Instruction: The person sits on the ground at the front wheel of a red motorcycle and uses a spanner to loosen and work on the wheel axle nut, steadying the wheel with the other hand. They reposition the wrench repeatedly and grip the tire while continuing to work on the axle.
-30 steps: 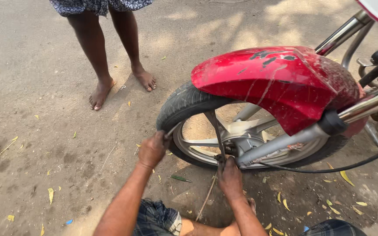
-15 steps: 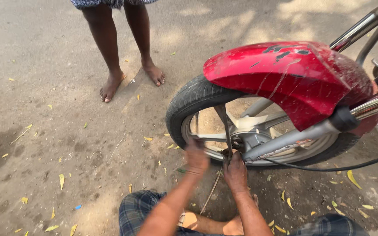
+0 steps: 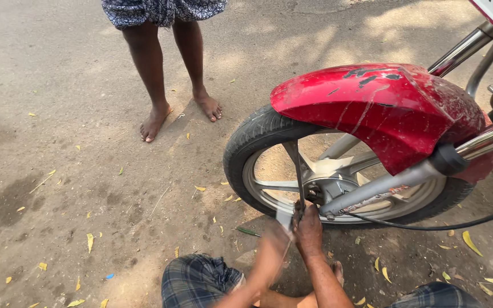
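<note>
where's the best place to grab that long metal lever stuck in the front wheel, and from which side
Probably at its lower end, from the near side of the wheel. The lever stands nearly upright, its top wedged at the tyre under the red mudguard, so only the bottom is free. The right hand grips there; the left hand is blurred.

Dirt ground [image 3: 58, 85] — yellow leaves [image 3: 89, 240], wheel [image 3: 258, 142]

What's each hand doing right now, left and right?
Left hand: motion-blurred below the tyre; grip cannot be told.
Right hand: closed around the lower end of a thin dark lever that runs up to the wheel rim.
</note>
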